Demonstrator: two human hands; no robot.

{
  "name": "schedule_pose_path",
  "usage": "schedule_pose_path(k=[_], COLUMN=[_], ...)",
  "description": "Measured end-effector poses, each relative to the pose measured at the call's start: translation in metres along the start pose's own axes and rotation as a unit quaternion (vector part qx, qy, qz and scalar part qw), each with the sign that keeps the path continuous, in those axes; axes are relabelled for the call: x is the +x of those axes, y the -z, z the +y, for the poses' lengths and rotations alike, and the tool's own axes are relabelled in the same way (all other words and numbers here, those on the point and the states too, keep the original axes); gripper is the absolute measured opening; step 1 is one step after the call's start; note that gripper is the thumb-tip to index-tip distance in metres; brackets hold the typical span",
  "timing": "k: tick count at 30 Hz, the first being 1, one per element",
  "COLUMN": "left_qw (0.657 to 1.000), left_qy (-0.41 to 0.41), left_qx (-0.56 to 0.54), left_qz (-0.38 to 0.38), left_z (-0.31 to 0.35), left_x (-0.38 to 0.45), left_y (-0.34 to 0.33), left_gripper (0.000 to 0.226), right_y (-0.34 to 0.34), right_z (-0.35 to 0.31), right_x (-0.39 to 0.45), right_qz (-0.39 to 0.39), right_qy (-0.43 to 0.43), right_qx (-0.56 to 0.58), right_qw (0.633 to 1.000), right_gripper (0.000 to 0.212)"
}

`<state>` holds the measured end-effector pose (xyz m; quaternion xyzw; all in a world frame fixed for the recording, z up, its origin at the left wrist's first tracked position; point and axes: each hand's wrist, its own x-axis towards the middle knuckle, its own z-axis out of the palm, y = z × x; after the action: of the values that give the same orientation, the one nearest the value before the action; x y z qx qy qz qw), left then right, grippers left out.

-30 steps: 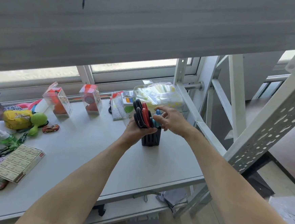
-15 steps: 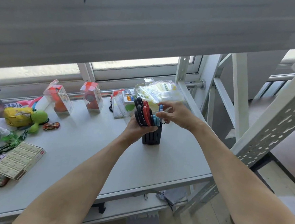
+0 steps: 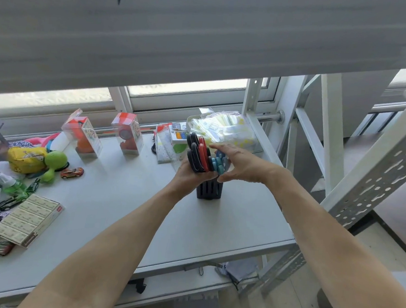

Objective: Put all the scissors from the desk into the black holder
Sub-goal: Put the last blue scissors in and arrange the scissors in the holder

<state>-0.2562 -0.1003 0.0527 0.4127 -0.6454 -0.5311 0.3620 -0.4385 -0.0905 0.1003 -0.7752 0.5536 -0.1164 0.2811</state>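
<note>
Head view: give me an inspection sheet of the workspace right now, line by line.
Surface: grey desk, bare in the middle and the front.
Job's things: black holder upright near the right end; black, red and blue scissors stand in it, handles up. No loose scissors seen on the desk.
Clutter: toy boxes, toy car, green plush, yellow pouch, flat carton, bagged packets.
Hands: left hand grips the holder's top; right hand rests on the blue handles.
Cables: coiled black cord by the packets.
Surroundings: shelf beam overhead, perforated frame at the right, window behind.
</note>
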Motion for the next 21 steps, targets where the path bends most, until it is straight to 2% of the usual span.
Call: schedule_pose_path(k=[2,5,7,13,18,21], left_qw=[1.000,1.000,1.000,0.999,1.000,1.000], left_qy=[0.001,-0.002,-0.001,0.002,0.005,0.009], left_qx=[0.001,0.004,0.008,0.021,0.023,0.021], left_qz=[0.007,0.010,0.011,0.025,0.021,0.019], left_z=[-0.002,-0.003,-0.003,-0.003,-0.003,-0.003], left_x=[0.000,-0.001,-0.002,-0.003,-0.001,-0.001], left_y=[0.000,0.002,0.001,-0.001,-0.001,-0.001], left_gripper=[0.043,0.040,0.039,0.035,0.047,0.043], right_y=[-0.002,0.000,0.003,0.008,0.014,0.015], right_z=[0.001,0.003,0.002,-0.001,-0.009,-0.013], right_x=[0.001,0.003,0.004,0.010,0.014,0.020], right_qz=[0.004,0.056,0.079,0.104,0.125,0.116], right_qy=[0.004,0.016,0.020,-0.002,-0.029,-0.054], right_qx=[-0.020,-0.001,0.025,0.018,0.019,0.018], right_qw=[1.000,0.998,0.996,0.994,0.992,0.992], right_gripper=[0.089,0.060,0.052,0.045,0.043,0.046])
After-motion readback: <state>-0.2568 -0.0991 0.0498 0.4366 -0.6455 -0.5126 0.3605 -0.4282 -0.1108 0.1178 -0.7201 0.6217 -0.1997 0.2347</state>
